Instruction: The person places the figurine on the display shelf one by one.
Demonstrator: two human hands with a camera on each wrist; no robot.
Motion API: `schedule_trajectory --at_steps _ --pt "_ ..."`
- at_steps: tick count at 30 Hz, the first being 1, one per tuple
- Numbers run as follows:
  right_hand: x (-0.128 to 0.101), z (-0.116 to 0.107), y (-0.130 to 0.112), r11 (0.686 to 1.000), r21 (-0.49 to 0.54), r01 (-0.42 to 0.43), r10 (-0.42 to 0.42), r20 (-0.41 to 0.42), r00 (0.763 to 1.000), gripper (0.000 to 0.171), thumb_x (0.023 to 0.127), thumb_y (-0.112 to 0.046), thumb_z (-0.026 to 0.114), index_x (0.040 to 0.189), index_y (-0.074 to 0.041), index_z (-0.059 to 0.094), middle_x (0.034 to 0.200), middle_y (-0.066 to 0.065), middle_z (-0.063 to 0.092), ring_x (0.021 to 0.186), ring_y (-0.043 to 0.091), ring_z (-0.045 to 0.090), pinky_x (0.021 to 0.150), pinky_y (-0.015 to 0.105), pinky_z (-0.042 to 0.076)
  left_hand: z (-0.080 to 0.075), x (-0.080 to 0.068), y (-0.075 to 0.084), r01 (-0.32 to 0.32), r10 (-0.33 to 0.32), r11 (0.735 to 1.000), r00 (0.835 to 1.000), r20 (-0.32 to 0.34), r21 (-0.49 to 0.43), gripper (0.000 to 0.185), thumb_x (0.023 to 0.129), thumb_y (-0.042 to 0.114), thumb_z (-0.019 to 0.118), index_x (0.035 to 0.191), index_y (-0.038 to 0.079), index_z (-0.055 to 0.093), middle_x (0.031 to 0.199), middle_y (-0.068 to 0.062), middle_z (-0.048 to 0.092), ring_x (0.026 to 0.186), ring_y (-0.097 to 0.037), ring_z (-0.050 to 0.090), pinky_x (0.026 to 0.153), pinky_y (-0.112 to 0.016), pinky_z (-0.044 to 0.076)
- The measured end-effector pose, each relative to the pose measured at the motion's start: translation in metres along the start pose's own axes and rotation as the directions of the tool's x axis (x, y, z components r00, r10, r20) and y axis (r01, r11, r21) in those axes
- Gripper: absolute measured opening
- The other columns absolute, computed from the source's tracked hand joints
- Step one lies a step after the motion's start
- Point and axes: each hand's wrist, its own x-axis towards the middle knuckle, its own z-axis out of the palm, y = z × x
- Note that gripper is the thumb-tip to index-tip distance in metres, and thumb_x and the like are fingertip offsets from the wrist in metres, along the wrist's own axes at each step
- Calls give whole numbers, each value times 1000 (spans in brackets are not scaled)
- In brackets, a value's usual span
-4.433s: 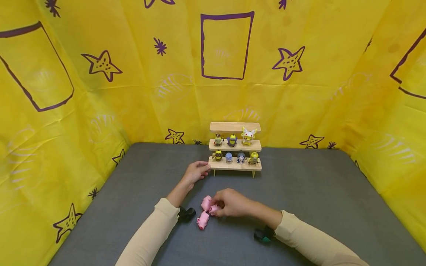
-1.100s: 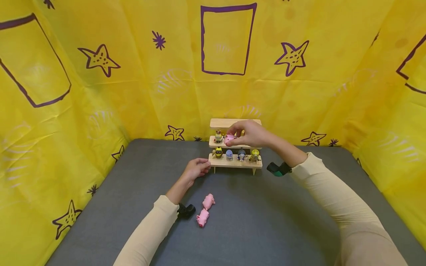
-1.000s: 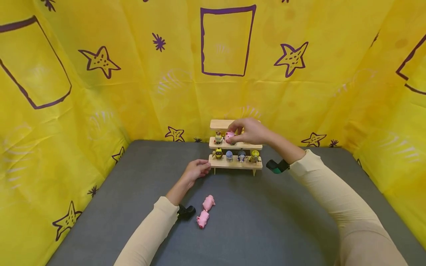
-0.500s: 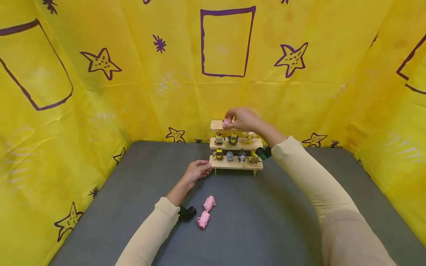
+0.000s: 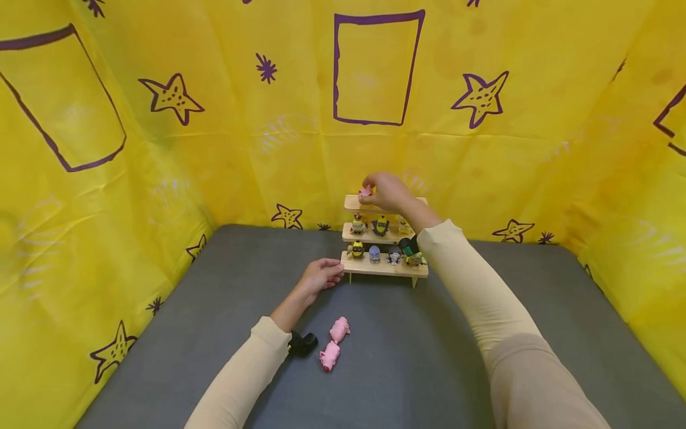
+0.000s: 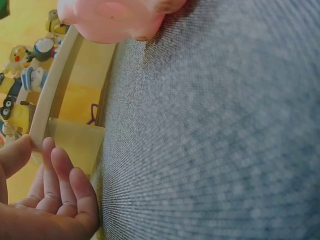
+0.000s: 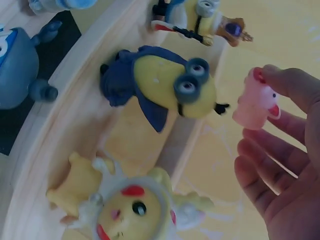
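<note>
Partly hidden by the right forearm, the right ends of the wooden stand's (image 5: 384, 270) middle and lowest shelves cannot be read in the head view, and the figures there are cut off. The left wrist view shows only the stand's lowest edge, a blurred row of small figures (image 6: 30, 60) and the underside of a pink toy at the frame's top. Too small to judge from the head camera, the exact contact between the pink pig figure (image 5: 365, 192) and the top shelf cannot be told.

The pig sits at the left part of the stand's top shelf, pinched between thumb and fingertip of the right hand (image 5: 387, 190). The right wrist view shows the same pig (image 7: 255, 102) held at its upper end by the thumb, the other fingers (image 7: 272, 172) loosely spread below it. Beneath it on the stand's middle shelf lie a yellow and blue goggle-eyed figure (image 7: 167, 87) and a yellow and white figure (image 7: 130, 205).

The right arm stretches forward over the stand, sleeve covering the forearm. The left hand (image 5: 320, 275) rests on the grey mat (image 5: 509, 298) with relaxed fingers, its thumb (image 6: 15, 155) touching the left end of the stand's lowest shelf. Well in front of the stand, 2 more pink pigs (image 5: 334, 343) lie end to end on the mat.
</note>
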Motion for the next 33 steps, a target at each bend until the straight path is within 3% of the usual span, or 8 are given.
schedule_trajectory --at_steps 8,11,15,20,27,33 --pt "5 12 2 999 -53 -12 12 6 1000 38 90 -20 64 121 0 62 117 18 66 106 33 60 95 44 47 3 3 4 -3 3 1000 1000 4 -10 32 95 17 63 122 0 61 98 -10 69 82 -17 64 75 -29 54" --pt "4 15 2 998 -68 -6 8 15 1000 40 92 -18 60 128 0 58 124 19 63 114 35 59 100 46 45 4 2 4 -2 2 1000 1000 9 -11 33 95 17 64 122 -1 61 98 -11 69 82 -17 64 75 -30 54" --pt "0 11 -1 998 -71 -1 2 8 1000 50 95 -24 60 138 -1 50 138 22 52 125 37 52 106 47 41 3 1 4 -4 4 1000 1000 14 -12 33 95 17 63 123 -1 60 98 -11 69 83 -18 64 75 -29 54" --pt "-7 3 -8 1000 -26 17 -18 -43 999 52 95 -28 62 140 -4 49 138 20 48 125 36 50 105 49 41 1 2 6 -19 19 1000 1000 5 -9 34 96 18 62 123 -1 60 98 -11 69 82 -17 64 74 -28 54" --pt "-31 4 -24 988 55 147 -137 -148 979 45 94 -22 65 132 -2 56 127 21 58 118 36 54 101 48 43 0 2 3 -10 10 1000 1000 9 1 36 95 19 63 125 -1 60 103 -13 69 86 -19 65 78 -30 54" --pt "-64 18 -32 957 133 256 -233 -170 958 35 92 -18 68 123 -2 63 119 18 63 108 35 59 90 45 48 0 2 -1 -9 9 1000 1000 11 9 35 96 20 62 124 -1 60 105 -15 68 91 -23 65 82 -34 55"
